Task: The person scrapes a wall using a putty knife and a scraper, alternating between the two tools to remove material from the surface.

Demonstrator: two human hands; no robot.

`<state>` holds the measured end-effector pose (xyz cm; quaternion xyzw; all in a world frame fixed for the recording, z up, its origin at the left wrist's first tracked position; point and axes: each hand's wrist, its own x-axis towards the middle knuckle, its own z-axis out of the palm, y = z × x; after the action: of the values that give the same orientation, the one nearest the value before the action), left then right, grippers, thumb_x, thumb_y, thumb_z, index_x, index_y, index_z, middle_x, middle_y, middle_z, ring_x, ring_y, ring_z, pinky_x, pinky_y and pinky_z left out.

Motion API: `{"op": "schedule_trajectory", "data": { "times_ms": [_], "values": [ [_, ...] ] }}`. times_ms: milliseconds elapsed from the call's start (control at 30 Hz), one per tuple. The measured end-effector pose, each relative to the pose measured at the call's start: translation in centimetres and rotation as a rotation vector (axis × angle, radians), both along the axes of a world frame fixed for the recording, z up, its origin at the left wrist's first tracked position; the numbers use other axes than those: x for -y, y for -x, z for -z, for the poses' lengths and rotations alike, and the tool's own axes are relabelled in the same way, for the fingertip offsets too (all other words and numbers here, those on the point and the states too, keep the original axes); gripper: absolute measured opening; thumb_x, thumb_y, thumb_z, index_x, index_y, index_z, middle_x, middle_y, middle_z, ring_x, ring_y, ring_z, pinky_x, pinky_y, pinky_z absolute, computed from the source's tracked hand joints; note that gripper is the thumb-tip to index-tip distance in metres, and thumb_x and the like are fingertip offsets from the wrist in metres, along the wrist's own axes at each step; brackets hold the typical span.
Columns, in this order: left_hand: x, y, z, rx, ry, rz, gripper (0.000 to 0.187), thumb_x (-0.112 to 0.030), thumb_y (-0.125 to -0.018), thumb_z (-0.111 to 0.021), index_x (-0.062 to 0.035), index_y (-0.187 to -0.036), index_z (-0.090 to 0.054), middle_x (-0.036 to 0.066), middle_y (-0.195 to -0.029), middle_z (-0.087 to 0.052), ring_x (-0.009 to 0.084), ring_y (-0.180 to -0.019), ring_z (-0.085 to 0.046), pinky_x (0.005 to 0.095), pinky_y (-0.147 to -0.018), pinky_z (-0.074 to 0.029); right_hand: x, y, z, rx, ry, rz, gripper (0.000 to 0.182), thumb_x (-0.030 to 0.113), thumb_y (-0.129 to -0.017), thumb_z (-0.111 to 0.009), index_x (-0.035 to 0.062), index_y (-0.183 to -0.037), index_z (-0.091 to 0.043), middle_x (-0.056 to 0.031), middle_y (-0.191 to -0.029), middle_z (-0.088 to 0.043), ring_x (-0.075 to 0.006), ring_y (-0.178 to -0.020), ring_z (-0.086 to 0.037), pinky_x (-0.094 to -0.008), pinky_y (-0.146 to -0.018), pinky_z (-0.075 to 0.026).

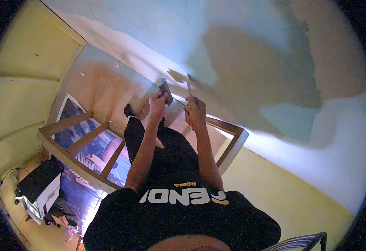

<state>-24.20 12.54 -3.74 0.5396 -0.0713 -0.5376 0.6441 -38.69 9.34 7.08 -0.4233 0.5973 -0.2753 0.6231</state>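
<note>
My left hand (158, 103) is closed around a flat, dark scraper blade (166, 93) with a bluish smear at its upper tip. Beside it, my right hand (196, 113) grips a putty knife (189, 85), whose thin blade stands almost edge-on toward the wall. The wall (250, 25) in front carries a large pale-blue patch, bordered by white and bare greyish areas. Shadows of my hands and head fall across this patch. Both hands are held close together in front of my body, with the tools apart from each other.
A wooden frame with slats (72, 162) surrounds my legs. Below me lies a dusty brown surface (101, 85). A printed picture (93, 138) shows between the slats. A dark-backed screen (41, 182) stands at lower left, and a striped chair back (302, 242) at lower right.
</note>
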Motion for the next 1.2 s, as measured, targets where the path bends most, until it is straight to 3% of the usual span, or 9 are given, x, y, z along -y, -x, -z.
{"op": "schedule_trajectory", "data": {
  "times_ms": [67,267,400,567,833,933,1033,1133,1200],
  "values": [
    [0.1,-0.2,-2.8,0.023,-0.044,-0.014,0.017,-0.005,-0.092,-0.057,0.0036,-0.102,-0.067,0.001,-0.083,-0.064,0.0092,-0.068,-0.057,0.0257,-0.063,-0.046,0.2,0.6,-0.2,-0.032,0.046,-0.016,0.038,0.038,-0.099,-0.05,0.0016,-0.094,-0.058,-0.0002,-0.052,-0.044,-0.0083,-0.03,-0.036,-0.0241,-0.029,-0.026],
    [0.0,-0.6,-0.2,-0.002,0.014,0.033,0.02,-0.005,-0.092,-0.058,0.0043,-0.107,-0.067,0.001,-0.087,-0.065,0.0082,-0.069,-0.057,0.0242,-0.062,-0.046,0.4,-0.9,0.9,0.01,0.016,-0.042,0.039,0.038,-0.099,-0.05,0.0003,-0.096,-0.058,0.0006,-0.053,-0.043,-0.0075,-0.03,-0.035,-0.0234,-0.028,-0.025],
    [-0.1,-0.5,-2.1,-0.035,0.048,-0.017,0.02,-0.005,-0.093,-0.058,0.0045,-0.107,-0.066,0.001,-0.086,-0.065,0.008,-0.069,-0.057,0.0249,-0.06,-0.046,0.4,0.6,-2.5,0.018,-0.099,-0.013,0.038,0.038,-0.099,-0.05,0.0009,-0.094,-0.057,0.0011,-0.053,-0.042,-0.0072,-0.031,-0.035,-0.0234,-0.028,-0.025],
    [0.2,-0.7,-1.1,-0.015,0.031,-0.011,0.021,-0.005,-0.093,-0.058,0.0048,-0.109,-0.066,0.0,-0.087,-0.065,0.0083,-0.069,-0.057,0.0259,-0.06,-0.047,0.8,-0.8,0.7,0.048,-0.089,-0.038,0.038,0.039,-0.099,-0.05,0.0016,-0.095,-0.057,0.0011,-0.052,-0.042,-0.007,-0.03,-0.036,-0.0232,-0.027,-0.026],
    [0.4,-0.7,-1.1,-0.004,-0.007,-0.053,0.018,-0.005,-0.092,-0.058,0.0038,-0.105,-0.068,0.001,-0.085,-0.066,0.0089,-0.069,-0.059,0.0258,-0.064,-0.049,0.9,-0.6,0.5,0.096,-0.102,-0.039,0.038,0.039,-0.098,-0.053,0.0007,-0.097,-0.056,0.0007,-0.051,-0.041,-0.0072,-0.03,-0.035,-0.0232,-0.028,-0.026],
    [0.5,-0.7,-1.4,0.001,-0.034,-0.042,0.017,-0.005,-0.092,-0.059,0.0037,-0.103,-0.069,0.002,-0.084,-0.066,0.0086,-0.067,-0.058,0.025,-0.061,-0.048,0.5,1.0,-2.0,0.056,-0.129,-0.045,0.033,0.034,-0.095,-0.06,0.0016,-0.093,-0.056,0.0,-0.053,-0.044,-0.0074,-0.031,-0.036,-0.0241,-0.029,-0.028],
    [0.3,-0.7,0.2,0.017,0.009,-0.007,0.016,-0.005,-0.092,-0.06,0.0036,-0.102,-0.069,0.002,-0.085,-0.067,0.0086,-0.066,-0.058,0.0245,-0.06,-0.048,1.4,0.2,-0.4,-0.235,0.093,-0.246,0.025,0.026,-0.09,-0.066,0.0022,-0.089,-0.057,-0.0012,-0.055,-0.047,-0.008,-0.033,-0.037,-0.025,-0.031,-0.029],
    [0.9,-0.8,0.7,-0.04,0.056,-0.007,0.016,-0.005,-0.092,-0.059,0.0033,-0.101,-0.069,0.003,-0.084,-0.067,0.0087,-0.066,-0.058,0.0246,-0.061,-0.048,1.0,-1.3,0.8,-0.103,0.027,-0.128,0.019,0.018,-0.085,-0.068,0.0027,-0.086,-0.057,-0.0018,-0.056,-0.049,-0.0085,-0.034,-0.038,-0.0257,-0.032,-0.029],
    [0.8,-0.6,0.3,-0.051,0.048,0.0,0.016,-0.005,-0.092,-0.059,0.0032,-0.102,-0.069,0.002,-0.083,-0.066,0.0088,-0.066,-0.058,0.0248,-0.062,-0.048,0.6,0.0,0.7,-0.193,0.098,-0.13,0.017,0.016,-0.084,-0.067,0.0034,-0.083,-0.056,-0.0016,-0.056,-0.049,-0.0088,-0.034,-0.039,-0.0259,-0.031,-0.029]
  ]
}}
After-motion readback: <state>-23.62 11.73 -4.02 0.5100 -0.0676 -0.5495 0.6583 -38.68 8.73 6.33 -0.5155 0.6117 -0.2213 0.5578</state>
